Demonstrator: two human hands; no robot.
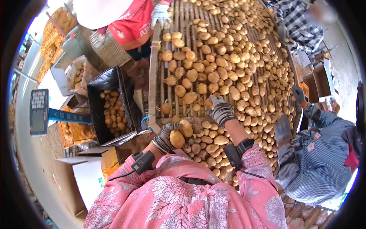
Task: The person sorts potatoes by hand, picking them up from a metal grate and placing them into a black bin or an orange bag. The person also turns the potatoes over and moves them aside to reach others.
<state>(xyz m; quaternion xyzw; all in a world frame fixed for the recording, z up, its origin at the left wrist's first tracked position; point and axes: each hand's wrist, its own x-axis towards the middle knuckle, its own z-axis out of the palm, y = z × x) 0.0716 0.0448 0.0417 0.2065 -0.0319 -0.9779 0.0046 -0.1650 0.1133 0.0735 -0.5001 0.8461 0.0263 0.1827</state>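
Two potatoes [177, 139] are gripped in my left hand [166, 137], which wears a striped grey glove and is held at the near left corner of the slatted sorting table. My right hand [222, 110], in a similar glove, reaches over the slats with its fingers curled at a small potato [209, 104]; its palm faces down and hides part of the grip. Loose potatoes [213, 77] are spread over the slats around it. More potatoes [207, 143] lie heaped between my forearms, close to my body.
A wooden rail [153, 76] edges the table's left side. Beyond it stands a black-lined box [93, 101] with potatoes inside, beside a scale display [39, 112]. Co-workers stand around: one in a red apron [131, 24], one in checked plaid [299, 24], one in blue [318, 160].
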